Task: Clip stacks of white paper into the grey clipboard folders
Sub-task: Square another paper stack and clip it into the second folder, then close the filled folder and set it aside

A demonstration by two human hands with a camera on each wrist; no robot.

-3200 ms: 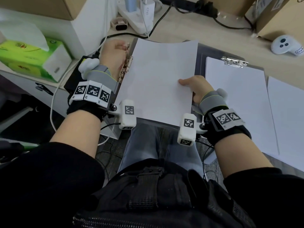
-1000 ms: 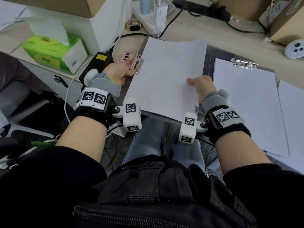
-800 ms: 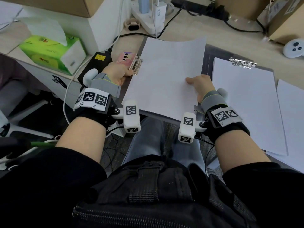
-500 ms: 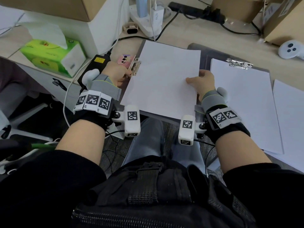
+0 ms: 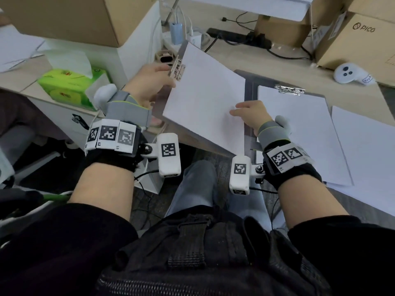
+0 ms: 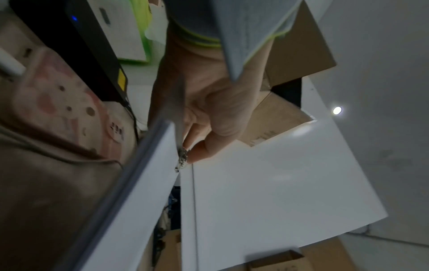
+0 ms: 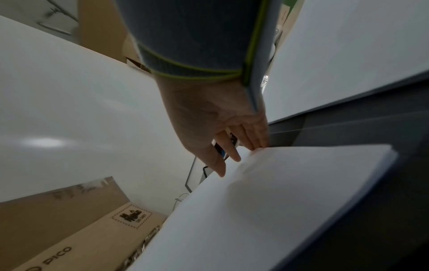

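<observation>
Your left hand (image 5: 149, 82) pinches the metal clip (image 5: 177, 69) at the clipboard's ten-o'clock edge, steadying the tilted grey clipboard (image 5: 159, 103) off the table. Your right hand (image 5: 252, 116), fingers straight, presses the paper stack (image 5: 205, 99) at three o'clock, probably squaring it.

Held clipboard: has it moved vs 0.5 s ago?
Yes. The held clipboard has tilted up off the desk, its clip end raised toward the power strip, left hand gripping it.
</observation>
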